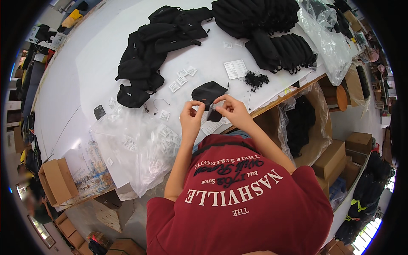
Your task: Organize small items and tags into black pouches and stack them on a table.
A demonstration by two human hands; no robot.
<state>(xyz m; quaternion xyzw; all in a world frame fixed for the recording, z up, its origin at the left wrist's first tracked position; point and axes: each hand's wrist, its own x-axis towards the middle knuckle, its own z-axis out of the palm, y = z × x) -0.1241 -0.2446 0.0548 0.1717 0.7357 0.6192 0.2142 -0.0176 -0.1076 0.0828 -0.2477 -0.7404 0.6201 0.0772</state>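
At the near edge of the white table, a small black fabric pouch (pixel 209 91) lies just beyond my two hands, a short cord at its right corner. My left hand (pixel 191 114) is closed in a pinch at the pouch's near left edge. Opposite it, my right hand (pixel 233 111) pinches at the near right edge. What lies between the fingertips of either hand is too small to tell. Beneath them a dark rectangular card (pixel 215 115) shows, partly covered by my right fingers. Small white printed slips (pixel 211 126) lie under it.
A pile of black pouches (pixel 146 46) spreads at the far left, with more stacked pouches (pixel 272 49) at the far right. Black cords (pixel 256 80) lie bunched beside a white printed sheet (pixel 235 69). A clear plastic bag (pixel 138 146) hangs over the near edge; an open carton (pixel 316 123) stands right.
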